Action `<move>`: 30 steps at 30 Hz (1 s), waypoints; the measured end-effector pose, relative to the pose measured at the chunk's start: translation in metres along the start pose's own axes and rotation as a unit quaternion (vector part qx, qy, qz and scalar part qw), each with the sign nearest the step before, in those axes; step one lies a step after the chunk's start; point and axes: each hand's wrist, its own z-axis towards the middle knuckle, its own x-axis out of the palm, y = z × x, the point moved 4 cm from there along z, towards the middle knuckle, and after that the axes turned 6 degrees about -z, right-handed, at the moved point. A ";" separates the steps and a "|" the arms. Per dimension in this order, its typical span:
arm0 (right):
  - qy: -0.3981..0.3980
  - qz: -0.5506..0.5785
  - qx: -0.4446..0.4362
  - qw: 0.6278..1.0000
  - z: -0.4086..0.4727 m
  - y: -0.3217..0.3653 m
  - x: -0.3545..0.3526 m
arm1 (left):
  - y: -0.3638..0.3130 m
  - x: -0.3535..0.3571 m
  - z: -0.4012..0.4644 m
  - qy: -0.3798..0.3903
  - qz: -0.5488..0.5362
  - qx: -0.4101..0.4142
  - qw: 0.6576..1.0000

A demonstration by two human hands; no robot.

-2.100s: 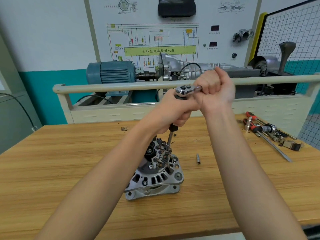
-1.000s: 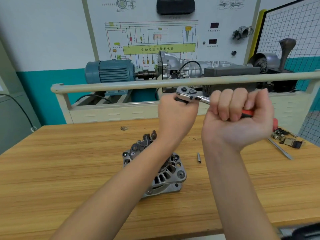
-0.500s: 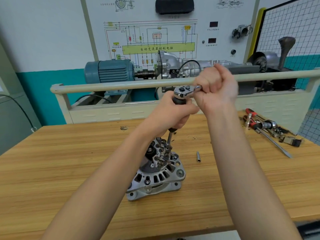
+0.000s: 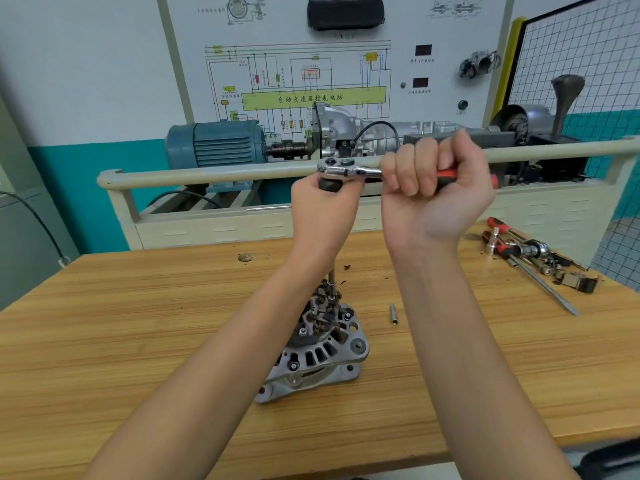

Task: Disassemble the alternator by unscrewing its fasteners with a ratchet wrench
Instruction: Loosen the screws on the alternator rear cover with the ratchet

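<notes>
Alternator [image 4: 313, 355] stands on the wooden desk [image 4: 138, 341], roughly centre, tilted on its housing with the rear rectifier end up. A long extension bar [image 4: 331, 277] rises from a fastener near the top of it to the ratchet wrench [image 4: 349, 171], held well above the unit, likely so the handle swings free of the housing. Left hand [image 4: 323, 209] is curled round the black grip just under the ratchet head, apparently to keep the bar upright and seated on the fastener. Right hand [image 4: 436, 192] is closed in a fist round the red handle, which points right, placed out along it for leverage. Fastener itself is hidden among the rectifier parts; cannot tell how far it is backed out. A loose small socket [image 4: 393, 314] lies on the desk just right of the alternator. Spare tools [image 4: 530, 258] are heaped at the far right, well apart. Judgement: mid-stroke on one fastener, several bolts visibly left on the housing.
</notes>
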 end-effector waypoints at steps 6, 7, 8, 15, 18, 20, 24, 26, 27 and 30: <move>0.100 -0.012 -0.025 0.995 0.005 0.006 0.024 | -0.025 0.001 0.008 0.010 -0.027 0.036 0.999; 0.102 -0.024 -0.025 0.994 0.005 0.007 0.026 | -0.025 0.002 0.008 0.014 -0.030 0.031 0.999; 0.104 -0.038 -0.025 0.994 0.005 0.008 0.025 | -0.025 0.001 0.007 0.017 -0.032 0.022 0.999; 0.195 -0.314 0.082 0.926 -0.009 -0.012 -0.024 | -0.018 -0.024 0.015 -0.045 -0.012 -0.013 0.999; 0.187 -0.606 0.192 0.749 -0.026 -0.031 -0.072 | -0.022 -0.044 0.026 -0.071 0.045 0.022 0.996; 0.181 -0.684 0.249 0.662 -0.036 -0.042 -0.098 | -0.022 -0.054 0.033 -0.070 0.103 0.042 0.991; 0.216 -0.745 0.241 0.583 -0.044 -0.051 -0.111 | -0.009 -0.067 0.038 -0.066 0.194 0.050 0.977; 0.239 -0.764 0.212 0.561 -0.043 -0.052 -0.108 | 0.003 -0.071 0.037 -0.066 0.218 0.027 0.973; 0.250 -0.771 0.200 0.551 -0.043 -0.052 -0.106 | 0.009 -0.073 0.037 -0.066 0.231 0.013 0.971; 0.256 -0.775 0.173 0.551 -0.044 -0.052 -0.104 | 0.025 -0.077 0.035 -0.059 0.269 -0.015 0.961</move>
